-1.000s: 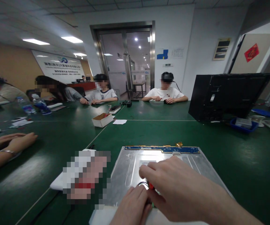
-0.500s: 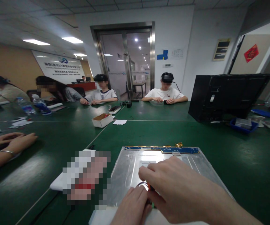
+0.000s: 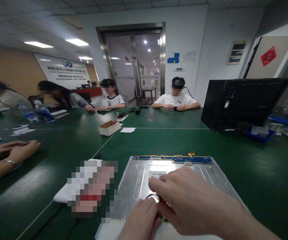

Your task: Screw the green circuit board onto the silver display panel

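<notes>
A metal panel lies in front of me with a blue circuit board strip along its far edge. My right hand is closed over the panel's near part, around a small red and black object that it mostly hides. Close beside it, my left hand has its fingers together and bent, low over the panel's near edge. What it holds is hidden. A thin dark wire loops between the hands, and a bit of green shows beneath them.
To the left are a white device with a blurred pink item, and another person's hands. A small open box stands farther off. A black monitor and blue tray are at right. Several people sit around the green table.
My right hand has turned very slightly, and a little more of the red object shows under it. The hands of the person at left have shifted a little.
</notes>
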The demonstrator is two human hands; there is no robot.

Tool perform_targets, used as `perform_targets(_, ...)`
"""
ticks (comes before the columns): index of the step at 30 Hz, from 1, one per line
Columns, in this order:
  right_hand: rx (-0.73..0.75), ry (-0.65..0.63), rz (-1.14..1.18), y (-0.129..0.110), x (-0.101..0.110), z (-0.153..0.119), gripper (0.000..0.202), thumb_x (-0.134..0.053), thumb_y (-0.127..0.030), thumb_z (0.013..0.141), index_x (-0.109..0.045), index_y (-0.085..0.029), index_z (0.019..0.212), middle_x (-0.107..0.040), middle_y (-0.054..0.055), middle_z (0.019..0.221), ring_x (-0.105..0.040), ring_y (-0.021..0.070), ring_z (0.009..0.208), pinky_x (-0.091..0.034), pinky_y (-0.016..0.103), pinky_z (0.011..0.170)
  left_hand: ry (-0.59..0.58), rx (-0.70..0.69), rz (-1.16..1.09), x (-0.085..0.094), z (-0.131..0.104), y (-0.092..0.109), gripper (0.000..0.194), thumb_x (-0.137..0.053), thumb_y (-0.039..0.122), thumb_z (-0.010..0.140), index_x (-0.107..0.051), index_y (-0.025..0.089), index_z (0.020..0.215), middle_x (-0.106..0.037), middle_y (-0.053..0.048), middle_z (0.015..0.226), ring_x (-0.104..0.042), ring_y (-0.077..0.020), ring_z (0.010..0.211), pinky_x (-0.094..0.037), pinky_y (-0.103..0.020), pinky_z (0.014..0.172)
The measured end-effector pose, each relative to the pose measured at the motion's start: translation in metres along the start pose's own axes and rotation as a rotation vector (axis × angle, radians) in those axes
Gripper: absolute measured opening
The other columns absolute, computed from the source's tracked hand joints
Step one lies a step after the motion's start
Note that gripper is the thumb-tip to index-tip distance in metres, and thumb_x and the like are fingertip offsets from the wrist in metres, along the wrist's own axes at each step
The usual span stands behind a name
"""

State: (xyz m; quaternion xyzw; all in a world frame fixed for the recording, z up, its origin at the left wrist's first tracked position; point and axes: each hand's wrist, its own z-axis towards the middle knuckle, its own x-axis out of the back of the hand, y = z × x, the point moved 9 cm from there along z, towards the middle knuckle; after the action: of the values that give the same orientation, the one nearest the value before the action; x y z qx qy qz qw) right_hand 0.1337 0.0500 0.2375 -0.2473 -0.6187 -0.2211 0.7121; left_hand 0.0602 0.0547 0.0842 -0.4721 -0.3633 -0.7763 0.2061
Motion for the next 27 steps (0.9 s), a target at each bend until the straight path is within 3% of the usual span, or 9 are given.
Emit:
perform_targets(12, -0.027, 0.036, -0.011, 0.006, 0.000, 0.001, 0.008, -0.058, -0.031, 0.088, -0.056, -0.023, 0.090, -0.069, 0.000, 0.072, -0.054, 0.0157, 0.054, -0.016, 0.029, 0.046, 0.003, -0.053, -0.001, -0.013, -0.005, -0.007, 0.031, -0.052, 0.017, 0.088, -0.057, 0.024, 0.117, -0.067, -0.008, 0.108, -0.064, -0.0262, 0.096, -0.050, -0.037, 0.081)
perform_targets(18, -0.062, 0.046, 0.043, 0.013, 0.008, -0.003, 0.009, -0.061, -0.029, 0.088, -0.058, -0.023, 0.093, -0.072, 0.000, 0.077, -0.058, 0.0152, 0.060, -0.018, 0.028, 0.049, -0.039, -0.028, -0.075, -0.001, -0.005, 0.000, 0.014, -0.049, 0.015, 0.091, -0.054, 0.022, 0.101, -0.067, -0.007, 0.106, -0.063, -0.0240, 0.092, -0.049, -0.036, 0.080)
perform_targets(27, -0.066, 0.050, 0.034, 0.014, 0.013, -0.006, 0.007, -0.063, -0.026, 0.088, -0.058, -0.021, 0.091, -0.072, 0.000, 0.076, -0.059, 0.0149, 0.059, -0.017, 0.028, 0.049, -0.035, 0.038, -0.119, 0.011, -0.002, 0.007, 0.017, -0.053, 0.016, 0.084, -0.055, 0.023, 0.100, -0.065, -0.007, 0.101, -0.061, -0.0222, 0.089, -0.049, -0.032, 0.078)
